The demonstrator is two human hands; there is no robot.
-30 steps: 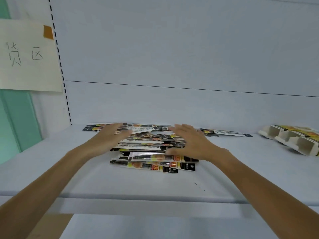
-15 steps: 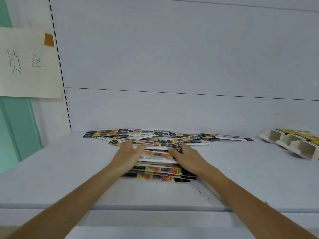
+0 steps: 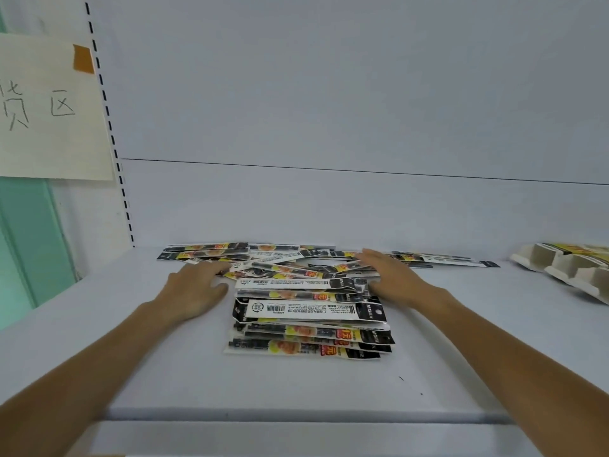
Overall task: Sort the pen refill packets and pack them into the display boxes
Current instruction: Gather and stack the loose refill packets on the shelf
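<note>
A loose heap of long pen refill packets (image 3: pixel 309 311), black, white and yellow, lies on the pale shelf (image 3: pixel 164 374); more packets (image 3: pixel 211 250) fan out along the back wall. My left hand (image 3: pixel 194 285) rests flat on the shelf at the heap's left side, fingers straight and touching the packets at the back. At the heap's right side, my right hand (image 3: pixel 392 275) lies flat with straight fingers against the packet ends. Neither hand grips anything. The white display boxes (image 3: pixel 570 272) with several compartments lie at the far right, partly cut off.
A paper sign (image 3: pixel 49 110) with handwriting is taped at the upper left beside a slotted upright (image 3: pixel 112 136). The grey back wall (image 3: pixel 329 127) rises right behind the packets. The shelf's front edge (image 3: pixel 296 415) runs across the bottom.
Both hands have moved apart from on top of the heap to its left and right sides. The near packets now lie uncovered in a squarer stack.
</note>
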